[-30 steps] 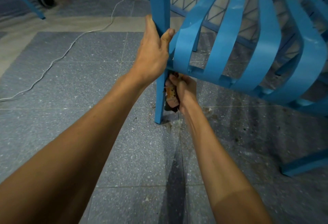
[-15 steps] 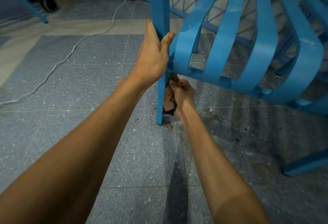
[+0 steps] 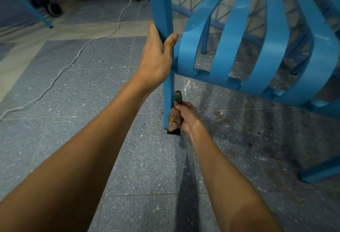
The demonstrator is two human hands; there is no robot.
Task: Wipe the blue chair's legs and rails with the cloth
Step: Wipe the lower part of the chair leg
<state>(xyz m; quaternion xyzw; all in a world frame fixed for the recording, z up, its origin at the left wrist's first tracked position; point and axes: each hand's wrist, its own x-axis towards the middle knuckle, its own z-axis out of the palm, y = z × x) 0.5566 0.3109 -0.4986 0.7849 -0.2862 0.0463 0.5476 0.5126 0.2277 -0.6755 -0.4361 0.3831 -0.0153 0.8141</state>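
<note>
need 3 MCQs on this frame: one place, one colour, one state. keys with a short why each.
1. Where is the cloth?
A. draped over the seat slats
B. against the chair leg, near the floor
C. flat on the tiles, away from the chair

2. What colour is the cable on the floor?
A. white
B. black
C. red

3. What is the left hand doing?
A. hanging free
B. gripping the chair leg
C. holding the cloth

Key: 1 B, the right hand holds it against the leg's lower end. 2 A, it shows as a pale line across the grey tiles. 3 B, its fingers and thumb wrap the leg.
</note>
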